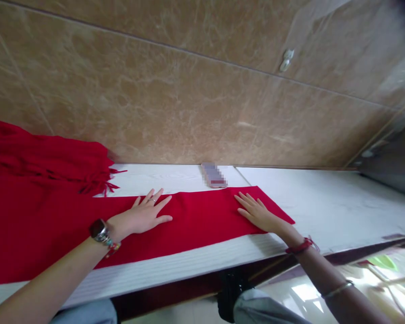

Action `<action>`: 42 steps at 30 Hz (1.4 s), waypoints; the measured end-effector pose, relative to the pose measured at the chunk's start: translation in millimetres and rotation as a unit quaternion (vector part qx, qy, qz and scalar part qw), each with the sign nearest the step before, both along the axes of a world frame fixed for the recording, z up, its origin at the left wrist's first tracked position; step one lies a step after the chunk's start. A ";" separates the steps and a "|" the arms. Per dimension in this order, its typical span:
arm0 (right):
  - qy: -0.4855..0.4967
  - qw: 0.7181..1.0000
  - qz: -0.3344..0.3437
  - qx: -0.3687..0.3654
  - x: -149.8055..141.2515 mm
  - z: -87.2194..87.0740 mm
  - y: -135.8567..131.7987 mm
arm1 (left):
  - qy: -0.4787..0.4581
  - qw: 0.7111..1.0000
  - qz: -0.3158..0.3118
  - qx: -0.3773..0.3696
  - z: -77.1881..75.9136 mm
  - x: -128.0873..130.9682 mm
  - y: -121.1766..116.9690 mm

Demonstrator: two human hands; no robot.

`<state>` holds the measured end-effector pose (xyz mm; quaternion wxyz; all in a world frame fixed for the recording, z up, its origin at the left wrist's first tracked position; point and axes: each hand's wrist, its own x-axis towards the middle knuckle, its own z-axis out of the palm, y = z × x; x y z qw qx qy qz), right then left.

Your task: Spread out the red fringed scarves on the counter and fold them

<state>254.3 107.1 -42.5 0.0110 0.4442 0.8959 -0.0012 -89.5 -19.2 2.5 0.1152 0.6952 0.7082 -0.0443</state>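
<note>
A long red cloth lies flat along the white table, its right end cut at a slant. My left hand rests palm down on it left of the middle, fingers spread, with a ring on one finger. Close to the cloth's right end, my right hand also lies flat with its fingers apart. Neither hand grips anything. Behind the cloth's left part is a bunched red scarf with a fringe at its right end.
A phone lies on the white tabletop against the tiled wall, just behind the cloth. A small hook is fixed to the wall. The table's front edge runs close to my legs, and a dark object is below it.
</note>
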 end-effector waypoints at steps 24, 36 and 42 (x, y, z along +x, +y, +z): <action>0.029 1.000 -0.006 0.008 84.1 -11.3 51.2 | 0.000 1.000 -0.019 -0.011 -9.2 69.1 45.4; 0.097 0.975 0.133 0.147 7.9 48.6 -19.0 | -0.003 0.999 -0.012 -0.031 -6.1 67.7 44.7; 0.048 0.946 0.315 0.062 -57.5 47.3 -73.1 | 0.029 1.000 -0.009 -0.006 -3.9 46.3 51.6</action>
